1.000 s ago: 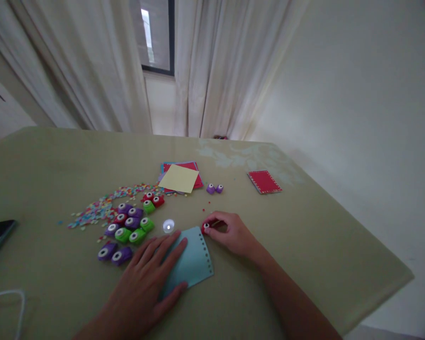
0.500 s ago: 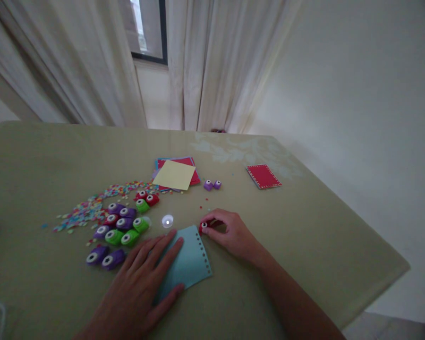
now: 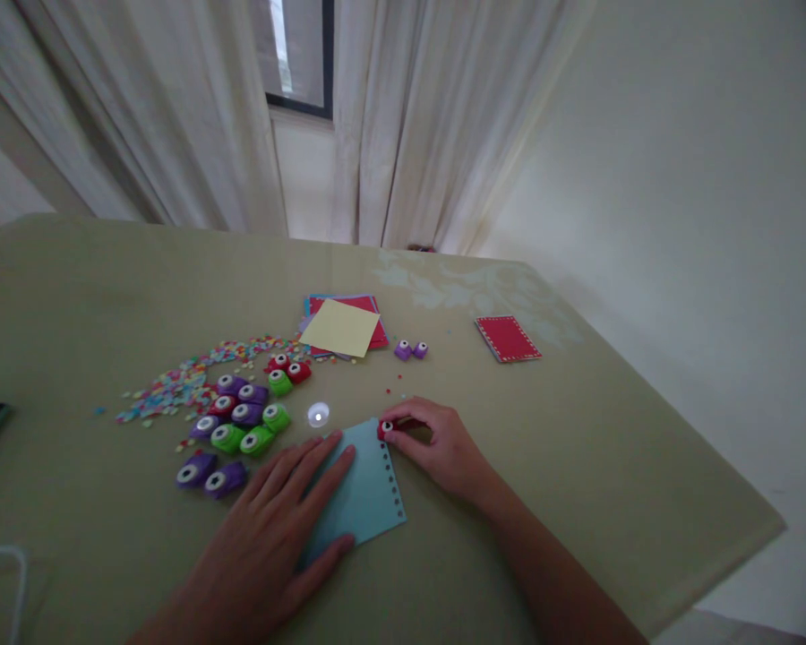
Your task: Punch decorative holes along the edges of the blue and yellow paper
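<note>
So our left hand point(image 3: 282, 511) lies flat, fingers spread over the blue paper point(image 3: 363, 493), a thin sheet with little holes down the edge nearest our right hand point(image 3: 443, 443). That one's bent in, thumb and fingers pinching a small red punch point(image 3: 382, 430) at the far corner. Chunky, rounded punches point(image 3: 247, 414) and loose confetti point(image 3: 181, 390) sit beyond our left fingers.

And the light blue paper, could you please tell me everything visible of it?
The thin-looking light blue paper lies flat, askew, on the table. Small holes line its right edge. The left hand lies across its left part; a red punch, in the grip of the right hand, is at its far right corner.
</note>
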Demonstrator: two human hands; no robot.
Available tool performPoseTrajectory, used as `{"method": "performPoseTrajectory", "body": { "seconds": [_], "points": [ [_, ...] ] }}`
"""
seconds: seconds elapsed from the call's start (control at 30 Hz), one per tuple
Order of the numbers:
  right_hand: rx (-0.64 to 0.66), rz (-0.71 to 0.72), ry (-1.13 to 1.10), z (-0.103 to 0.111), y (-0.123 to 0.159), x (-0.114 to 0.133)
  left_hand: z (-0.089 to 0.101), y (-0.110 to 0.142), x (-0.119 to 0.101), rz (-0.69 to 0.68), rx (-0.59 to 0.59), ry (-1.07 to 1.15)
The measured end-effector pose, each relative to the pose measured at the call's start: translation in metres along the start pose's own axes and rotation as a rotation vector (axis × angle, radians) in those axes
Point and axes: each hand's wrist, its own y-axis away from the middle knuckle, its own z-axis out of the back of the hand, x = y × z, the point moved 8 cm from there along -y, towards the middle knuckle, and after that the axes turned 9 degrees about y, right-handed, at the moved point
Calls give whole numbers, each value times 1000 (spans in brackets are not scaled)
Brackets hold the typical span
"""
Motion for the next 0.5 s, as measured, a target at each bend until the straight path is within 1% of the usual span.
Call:
{"method": "performPoseTrajectory", "body": {
  "seconds": [0.1,0.2,0.5],
  "points": [
    [-37,38,18,1,0,1,2,0,-2,-23,-2,-2],
    [-55,45,23,2,-1,-1,3,-1,-3,-35,-1,-2],
    [-21,29,5,1,-2,3,0,-2,-2,-47,1,-17]
  ]
}}
